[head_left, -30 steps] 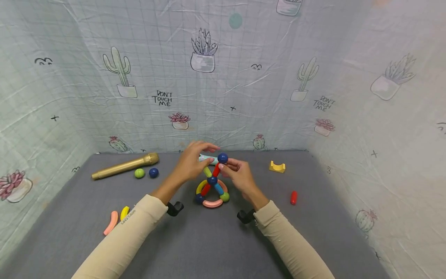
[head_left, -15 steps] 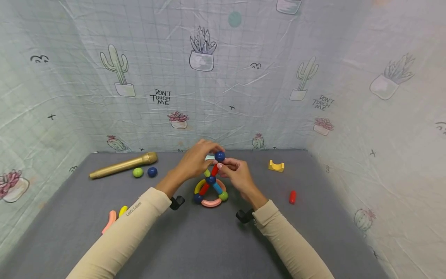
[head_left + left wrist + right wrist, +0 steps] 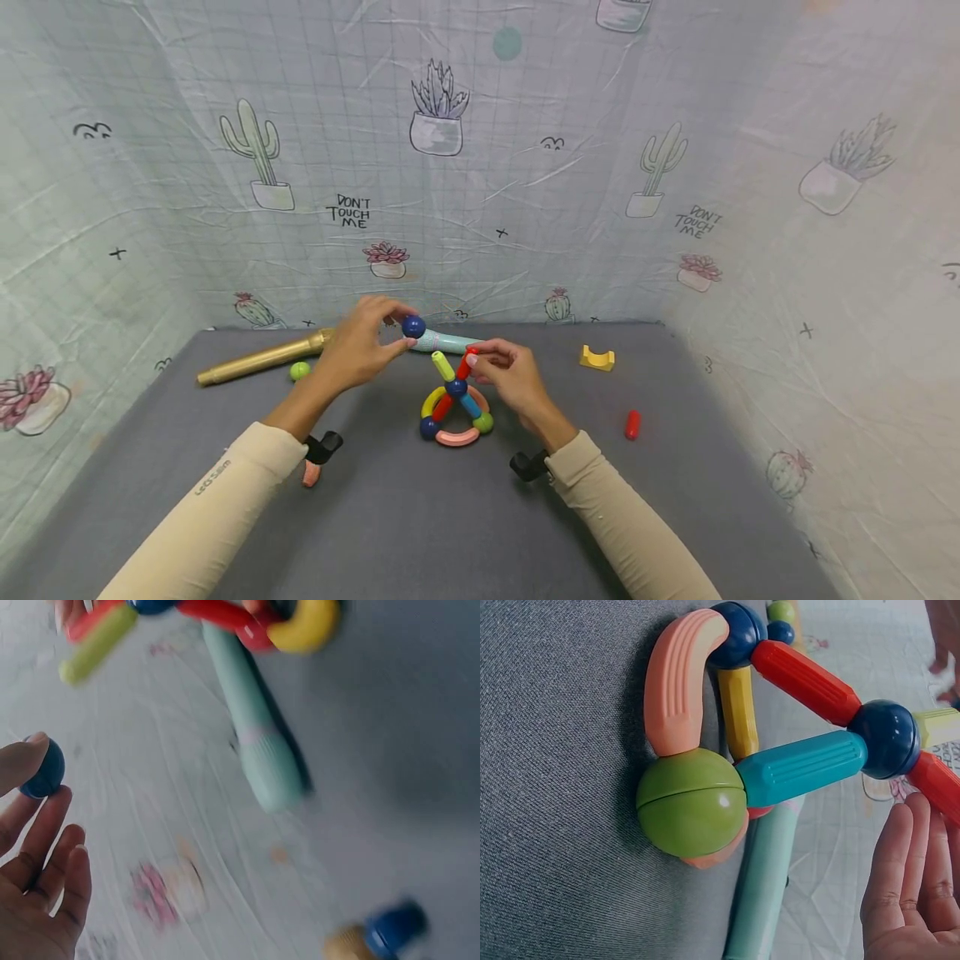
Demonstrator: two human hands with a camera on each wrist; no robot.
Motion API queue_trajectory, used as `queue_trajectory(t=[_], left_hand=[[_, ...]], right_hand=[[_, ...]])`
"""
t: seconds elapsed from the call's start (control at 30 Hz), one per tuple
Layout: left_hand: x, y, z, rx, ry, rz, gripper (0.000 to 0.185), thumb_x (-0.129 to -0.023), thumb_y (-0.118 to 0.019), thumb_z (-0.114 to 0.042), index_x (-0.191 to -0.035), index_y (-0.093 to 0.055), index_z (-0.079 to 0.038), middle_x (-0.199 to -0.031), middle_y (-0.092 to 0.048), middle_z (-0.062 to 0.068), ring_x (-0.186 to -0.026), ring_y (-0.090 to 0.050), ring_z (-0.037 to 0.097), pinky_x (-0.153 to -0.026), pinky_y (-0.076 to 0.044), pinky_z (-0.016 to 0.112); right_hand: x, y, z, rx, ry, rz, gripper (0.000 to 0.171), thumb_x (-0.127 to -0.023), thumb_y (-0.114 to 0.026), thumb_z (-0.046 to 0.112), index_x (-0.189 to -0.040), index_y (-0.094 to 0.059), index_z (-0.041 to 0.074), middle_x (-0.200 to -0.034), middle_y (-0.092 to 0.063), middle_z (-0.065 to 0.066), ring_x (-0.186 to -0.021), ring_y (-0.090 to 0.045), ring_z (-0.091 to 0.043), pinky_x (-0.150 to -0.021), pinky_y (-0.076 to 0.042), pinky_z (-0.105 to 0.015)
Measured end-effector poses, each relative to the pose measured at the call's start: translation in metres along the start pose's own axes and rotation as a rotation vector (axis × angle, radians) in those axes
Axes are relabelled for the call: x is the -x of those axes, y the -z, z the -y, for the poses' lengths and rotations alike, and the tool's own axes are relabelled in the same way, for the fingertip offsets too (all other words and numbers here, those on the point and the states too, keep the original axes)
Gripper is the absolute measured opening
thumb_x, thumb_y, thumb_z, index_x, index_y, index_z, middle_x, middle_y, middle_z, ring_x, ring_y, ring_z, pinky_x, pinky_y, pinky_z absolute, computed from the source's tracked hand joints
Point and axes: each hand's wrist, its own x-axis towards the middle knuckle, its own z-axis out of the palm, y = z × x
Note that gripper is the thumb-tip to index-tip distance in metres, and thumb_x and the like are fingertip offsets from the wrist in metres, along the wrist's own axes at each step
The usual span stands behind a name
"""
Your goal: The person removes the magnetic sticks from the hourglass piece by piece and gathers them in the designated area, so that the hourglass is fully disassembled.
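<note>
My left hand [image 3: 352,350] pinches a dark blue ball [image 3: 413,326] between thumb and fingertips, in the air left of a magnetic stick-and-ball structure. A ring of curved sticks and balls forms the base, with a pink curved stick [image 3: 676,686] and a green ball [image 3: 691,802] in front. From it a red stick [image 3: 806,682] and a blue stick [image 3: 802,769] lean up to a central blue ball [image 3: 456,387]. Above that ball, a lime green stick [image 3: 442,365] slants left, its upper end bare. My right hand [image 3: 513,383] pinches the upper red stick [image 3: 467,363], which slants right.
Behind the structure lies a mint microphone [image 3: 450,343]. A gold microphone [image 3: 258,360] and a loose green ball [image 3: 300,371] are at the left. At the right are a yellow block [image 3: 597,359] and a red stick [image 3: 632,425]. My left wrist partly covers a pink curved stick [image 3: 311,474].
My left hand has taken the dark blue ball from the top of the upper red stick and moved left with it. My right hand has stayed on that red stick.
</note>
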Motion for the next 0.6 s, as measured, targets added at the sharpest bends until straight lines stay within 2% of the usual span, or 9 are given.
queue_trajectory(t=[0.1,0.3,0.43,0.6], left_hand=[[0.015,0.018,0.021,-0.047,0.048,-0.015,0.038,-0.092,-0.086,-0.023,-0.127,-0.071,-0.012,-0.117,-0.071,0.009,-0.108,-0.06,0.032,-0.09,-0.048,0.048],[0.048,0.05,0.066,-0.133,0.143,-0.02,0.039,-0.092,-0.086,-0.019,-0.126,-0.07,-0.009,-0.115,-0.071,0.015,-0.107,-0.061,0.035,-0.089,-0.049,0.055],[0.069,0.065,0.093,-0.172,0.19,-0.011,0.039,-0.09,-0.086,-0.015,-0.125,-0.07,-0.006,-0.116,-0.072,0.019,-0.108,-0.062,0.04,-0.091,-0.048,0.059],[0.088,0.073,0.122,-0.212,0.259,0.023,0.037,-0.088,-0.087,-0.013,-0.121,-0.071,-0.005,-0.114,-0.072,0.023,-0.107,-0.062,0.043,-0.089,-0.048,0.061]], right_hand=[[0.0,0.0,-0.001,-0.001,0.0,0.016,0.024,-0.099,-0.077,0.019,-0.122,-0.076,0.011,-0.111,-0.077,-0.013,-0.105,-0.075,-0.039,-0.097,-0.061,-0.053],[0.001,-0.001,-0.002,0.0,0.008,0.047,0.03,-0.097,-0.08,0.016,-0.125,-0.073,0.006,-0.114,-0.076,-0.014,-0.097,-0.075,-0.021,-0.1,-0.058,-0.057],[0.002,-0.001,-0.003,0.019,0.011,0.057,0.032,-0.097,-0.08,0.016,-0.126,-0.073,0.006,-0.114,-0.076,-0.012,-0.098,-0.074,-0.021,-0.098,-0.061,-0.049],[0.002,-0.001,-0.003,0.032,0.008,0.062,0.03,-0.096,-0.081,0.015,-0.124,-0.074,0.009,-0.113,-0.078,-0.01,-0.099,-0.074,-0.022,-0.095,-0.062,-0.036]])
